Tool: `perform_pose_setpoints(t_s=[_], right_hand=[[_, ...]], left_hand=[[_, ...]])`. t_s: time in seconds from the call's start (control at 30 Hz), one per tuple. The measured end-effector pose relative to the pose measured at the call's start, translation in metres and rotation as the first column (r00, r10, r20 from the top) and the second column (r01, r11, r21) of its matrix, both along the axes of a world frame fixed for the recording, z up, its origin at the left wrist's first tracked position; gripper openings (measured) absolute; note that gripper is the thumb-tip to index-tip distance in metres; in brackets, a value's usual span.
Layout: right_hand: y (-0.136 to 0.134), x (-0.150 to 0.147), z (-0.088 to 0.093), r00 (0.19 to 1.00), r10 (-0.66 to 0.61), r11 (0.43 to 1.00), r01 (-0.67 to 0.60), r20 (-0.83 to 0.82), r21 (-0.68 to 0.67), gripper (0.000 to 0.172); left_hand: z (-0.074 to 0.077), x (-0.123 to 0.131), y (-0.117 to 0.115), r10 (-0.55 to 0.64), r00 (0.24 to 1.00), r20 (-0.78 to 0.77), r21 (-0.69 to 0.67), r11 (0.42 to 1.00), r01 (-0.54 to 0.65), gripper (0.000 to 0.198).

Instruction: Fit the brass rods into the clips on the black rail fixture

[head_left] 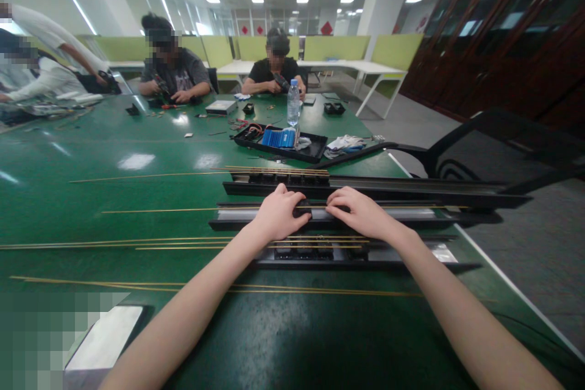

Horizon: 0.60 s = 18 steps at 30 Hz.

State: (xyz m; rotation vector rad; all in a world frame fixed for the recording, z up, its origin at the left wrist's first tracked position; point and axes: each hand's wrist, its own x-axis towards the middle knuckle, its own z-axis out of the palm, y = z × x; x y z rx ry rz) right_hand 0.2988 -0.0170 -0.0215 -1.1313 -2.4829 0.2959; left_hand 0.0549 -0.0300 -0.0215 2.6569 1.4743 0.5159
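Note:
My left hand (280, 212) is closed around a small black block (302, 208) over the middle black channel (237, 223). A thin brass-coloured rod (159, 211) runs lengthwise along that channel and passes by the block. To the right, my right hand (354, 210) has its fingers pinched on the same rod; the fingertips are partly hidden. Whether the rod goes through the block, I cannot tell. Nearer to me lies another black channel (388, 265) with several black blocks (307, 250) and brass rods across it. Behind my hands is a far black channel (388, 186), also with blocks.
Loose brass rods (114, 284) cross the green table (283, 341). Beyond the channels are a black tray (315, 145) with a blue item, a water bottle (293, 103) and gloves (345, 145). A chair (493, 146) stands at right. Several people sit or stand across the table.

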Motion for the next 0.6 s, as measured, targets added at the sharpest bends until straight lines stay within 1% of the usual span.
perform_pose_setpoints(t_s=[0.3, 0.6], right_hand=[[0.0011, 0.0038, 0.0011, 1.0, -0.022, 0.999, 0.021, -0.02, -0.038, 0.03], [0.0029, 0.0092, 0.0012, 1.0, -0.006, 0.999, 0.005, -0.026, -0.045, 0.029]], left_hand=[[0.0, -0.0001, 0.0, -0.006, 1.0, -0.001, 0.007, 1.0, 0.006, 0.041], [-0.0005, 0.0007, 0.0006, 0.001, 1.0, -0.003, 0.0, 1.0, -0.001, 0.042]])
